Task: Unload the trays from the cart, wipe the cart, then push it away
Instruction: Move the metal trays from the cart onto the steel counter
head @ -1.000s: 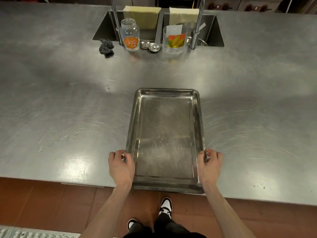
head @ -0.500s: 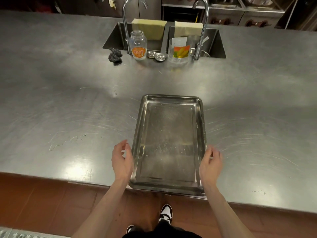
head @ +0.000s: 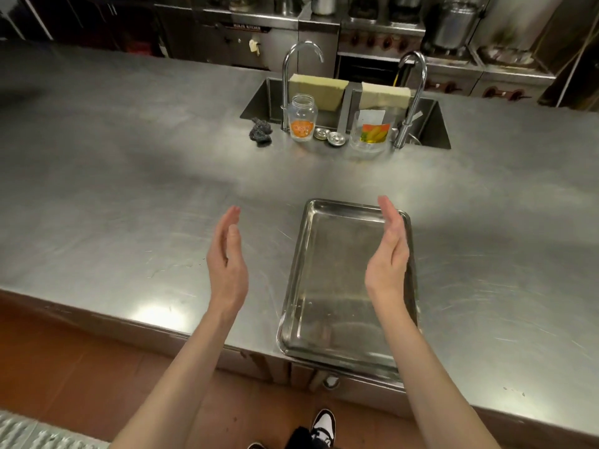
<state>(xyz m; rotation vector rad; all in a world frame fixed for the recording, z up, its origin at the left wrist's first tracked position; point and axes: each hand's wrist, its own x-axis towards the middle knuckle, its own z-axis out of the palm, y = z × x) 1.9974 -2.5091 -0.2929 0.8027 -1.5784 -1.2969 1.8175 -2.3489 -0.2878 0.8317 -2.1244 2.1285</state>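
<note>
Both hands have let go of the tray and come up off it since a moment ago, when they held its two long sides. Now the left hand is in the air with flat, straight fingers and holds nothing, and it is off to the left of the tray, over bare counter. The right hand is the same, flat and holding nothing, and it hangs over the right side of the tray without touching it. The palms face each other. One tray lies flat on the steel counter, with its near end sticking a little over the front edge of the counter. It is shiny metal and has nothing in it. Far back on the counter there is a sink with two bowls and two tall bent taps, the left tap and the right tap. Two yellow cloths hang on the back of the sink, a left cloth and a right cloth. In front of the sink stand one glass jar with an orange label and one clear tub with a yellow and orange picture on it. Between them lie two small round metal lids. One dark scrub ball sits left of the jar. Down on the red floor you can see one black and white shoe.
</note>
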